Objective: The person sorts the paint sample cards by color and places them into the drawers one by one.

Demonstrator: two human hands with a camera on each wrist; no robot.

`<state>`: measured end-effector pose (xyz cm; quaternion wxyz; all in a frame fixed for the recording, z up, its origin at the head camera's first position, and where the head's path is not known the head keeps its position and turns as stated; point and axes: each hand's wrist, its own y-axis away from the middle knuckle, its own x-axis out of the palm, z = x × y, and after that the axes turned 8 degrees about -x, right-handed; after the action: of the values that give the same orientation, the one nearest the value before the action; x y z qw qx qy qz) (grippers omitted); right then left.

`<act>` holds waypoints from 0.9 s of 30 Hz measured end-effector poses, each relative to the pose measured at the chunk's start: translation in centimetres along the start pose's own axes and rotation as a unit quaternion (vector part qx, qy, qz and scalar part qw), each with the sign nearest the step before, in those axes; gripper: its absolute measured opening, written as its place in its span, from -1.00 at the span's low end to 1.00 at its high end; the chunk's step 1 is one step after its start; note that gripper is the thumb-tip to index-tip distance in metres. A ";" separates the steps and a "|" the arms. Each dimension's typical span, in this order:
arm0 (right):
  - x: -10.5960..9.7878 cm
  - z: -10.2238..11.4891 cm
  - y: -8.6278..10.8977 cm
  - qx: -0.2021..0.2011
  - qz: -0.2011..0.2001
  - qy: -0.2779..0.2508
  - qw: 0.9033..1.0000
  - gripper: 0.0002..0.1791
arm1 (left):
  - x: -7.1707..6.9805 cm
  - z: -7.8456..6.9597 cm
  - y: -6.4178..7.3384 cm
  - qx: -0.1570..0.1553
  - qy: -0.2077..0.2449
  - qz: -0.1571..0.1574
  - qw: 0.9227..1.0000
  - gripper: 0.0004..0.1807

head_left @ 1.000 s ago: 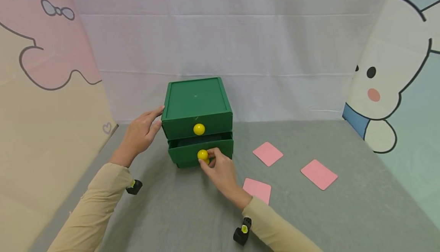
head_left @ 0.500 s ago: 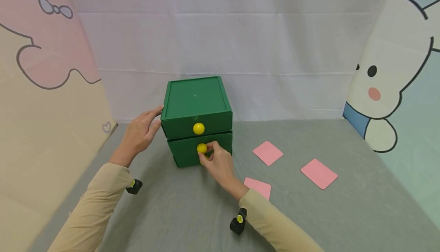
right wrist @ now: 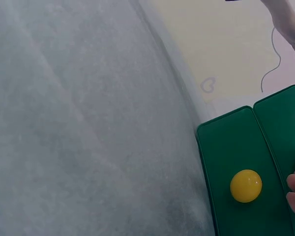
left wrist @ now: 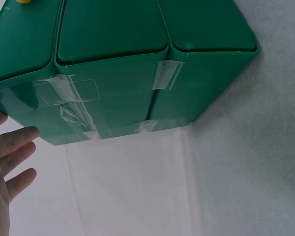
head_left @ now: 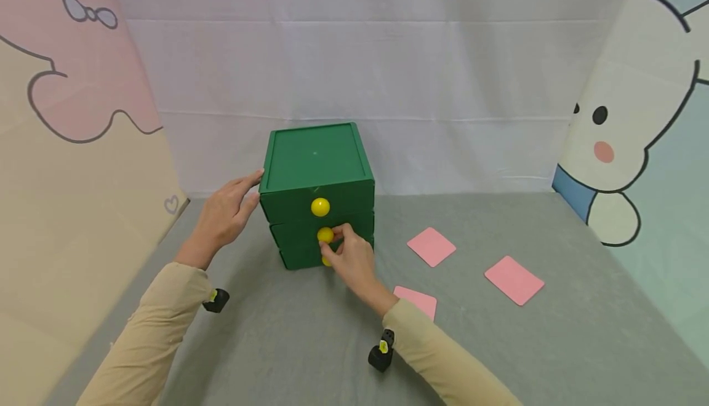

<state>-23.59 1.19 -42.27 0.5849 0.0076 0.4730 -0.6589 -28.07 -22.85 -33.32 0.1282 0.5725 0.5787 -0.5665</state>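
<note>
A green three-drawer cabinet [head_left: 316, 157] stands on the grey cloth, every drawer flush with its front. Yellow round knobs mark the drawers: a top knob [head_left: 320, 207], a middle knob [head_left: 325, 234] and a bottom knob [head_left: 326, 261], partly hidden. My right hand [head_left: 356, 266] pinches the middle knob between thumb and fingers. My left hand [head_left: 224, 216] rests its extended fingertips against the cabinet's upper left side. The left wrist view shows clear tape [left wrist: 166, 74] across the seams on that side. In the right wrist view the bottom knob [right wrist: 246, 186] shows whole.
Three pink cards lie on the grey cloth [head_left: 471, 344] right of the cabinet: a far card [head_left: 431, 246], a right card [head_left: 514, 280] and a near card [head_left: 416, 301] partly covered by my right forearm. A white curtain [head_left: 415, 74] hangs behind; printed panels flank both sides.
The middle drawer, open a second ago, has slid back into the cabinet. My right hand has moved forward with its knob. My left hand has stayed at the cabinet's side.
</note>
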 end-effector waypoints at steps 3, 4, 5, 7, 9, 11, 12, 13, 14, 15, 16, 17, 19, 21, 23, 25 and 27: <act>0.1 -0.1 0.1 0.001 -0.001 0.000 1.000 -0.73 | 0.0 0.0 0.0 0.000 -0.006 0.000 1.000 -0.48; 0.2 -0.1 0.1 0.001 -0.003 0.001 1.000 -0.73 | 0.0 0.0 0.1 0.001 -0.007 0.000 1.000 -0.48; 0.1 0.0 0.1 0.002 -0.003 0.000 1.000 -0.73 | 0.0 0.0 0.1 0.001 -0.006 0.000 1.000 -0.48; 0.1 0.1 0.0 0.008 -0.002 -0.003 1.000 -0.72 | 0.1 0.0 0.1 0.001 -0.005 -0.002 1.000 -0.48; -0.1 0.2 0.0 0.024 0.002 -0.017 1.000 -0.71 | 0.1 0.0 0.1 0.001 -0.004 -0.003 1.000 -0.48; -0.2 0.3 0.2 0.048 0.010 -0.027 0.998 -0.70 | 0.1 0.1 0.1 0.000 -0.002 -0.004 1.000 -0.48; -0.2 0.2 0.3 0.062 0.015 -0.029 0.998 -0.69 | 0.1 0.1 0.1 -0.001 -0.002 -0.004 1.000 -0.48; -0.2 0.2 0.4 0.074 0.018 -0.032 0.997 -0.68 | 0.0 0.1 0.2 -0.002 -0.001 -0.005 1.000 -0.48; -0.2 0.0 0.6 0.085 0.021 -0.034 0.996 -0.68 | 0.0 0.1 0.2 -0.002 -0.001 -0.005 1.000 -0.48; -0.2 -0.1 0.8 0.093 0.022 -0.031 0.995 -0.67 | 0.0 0.1 0.2 -0.003 -0.001 -0.005 1.000 -0.48; -0.1 -0.3 1.0 0.097 0.024 -0.027 0.995 -0.66 | 0.0 0.0 0.2 -0.004 -0.001 -0.006 1.000 -0.48; 0.0 -0.5 1.2 0.100 0.025 -0.023 0.994 -0.66 | 0.0 0.0 0.2 -0.004 -0.001 -0.006 1.000 -0.48; 0.2 -0.9 1.6 0.101 0.025 -0.019 0.994 -0.66 | 0.0 0.0 0.1 -0.004 -0.001 -0.007 1.000 -0.48; 0.4 -1.1 2.0 0.099 0.025 -0.012 0.995 -0.66 | 0.0 0.0 0.1 -0.002 0.000 -0.007 1.000 -0.48; 0.7 -1.3 2.3 0.097 0.028 -0.002 0.995 -0.67 | 0.0 0.0 0.1 0.000 0.001 -0.007 1.000 -0.48; 0.9 -1.4 2.6 0.096 0.032 0.006 0.995 -0.67 | 0.0 0.0 0.1 0.001 0.002 -0.006 1.000 -0.49; 1.2 -1.4 2.8 0.100 0.035 0.008 0.994 -0.67 | 0.0 0.0 0.1 0.001 0.001 -0.006 1.000 -0.49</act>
<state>-22.53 1.52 -45.41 0.5999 0.0883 0.4092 -0.6818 -28.00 -22.83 -33.39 0.1240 0.5699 0.5814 -0.5673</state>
